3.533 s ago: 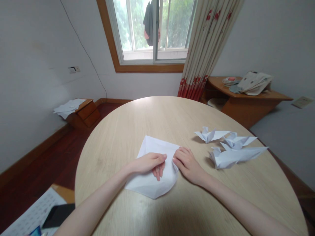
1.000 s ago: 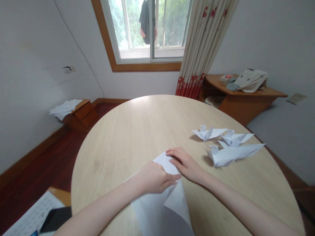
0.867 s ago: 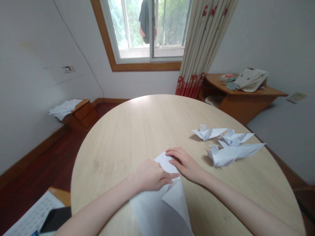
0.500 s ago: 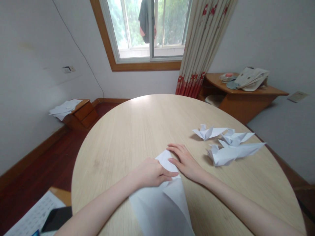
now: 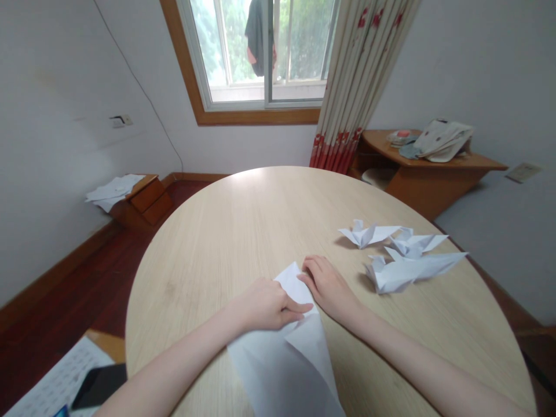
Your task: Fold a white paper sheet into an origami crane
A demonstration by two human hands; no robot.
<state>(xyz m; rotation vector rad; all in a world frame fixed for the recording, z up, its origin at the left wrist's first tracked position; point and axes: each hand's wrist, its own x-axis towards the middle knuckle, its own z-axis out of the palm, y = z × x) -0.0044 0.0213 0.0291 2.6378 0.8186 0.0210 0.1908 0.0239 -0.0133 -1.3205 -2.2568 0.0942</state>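
A sheet of white paper (image 5: 282,362) with folds in it lies on the round table, its narrow end pointing away from me. My left hand (image 5: 271,304) rests across it, closed, with thumb and index finger pressed to the paper near its right edge. At the far right edge of the sheet, my right hand (image 5: 321,284) is curled, its thumb and fingertips together on the paper's border. The fingers partly hide how the edge is gripped. To the right sit three folded white paper birds (image 5: 417,272), apart from both hands.
The pale wooden round table (image 5: 208,231) spans the middle. Below its left edge are a printed sheet (image 5: 56,370) and a black phone (image 5: 99,387). A small cabinet (image 5: 152,200) with papers stands at the left wall; a corner desk (image 5: 443,165) with a cloth bag is at the right.
My right hand's fingers have drawn in from a spread pose over the far tip to a curl at the paper's edge. My left hand stays almost still.
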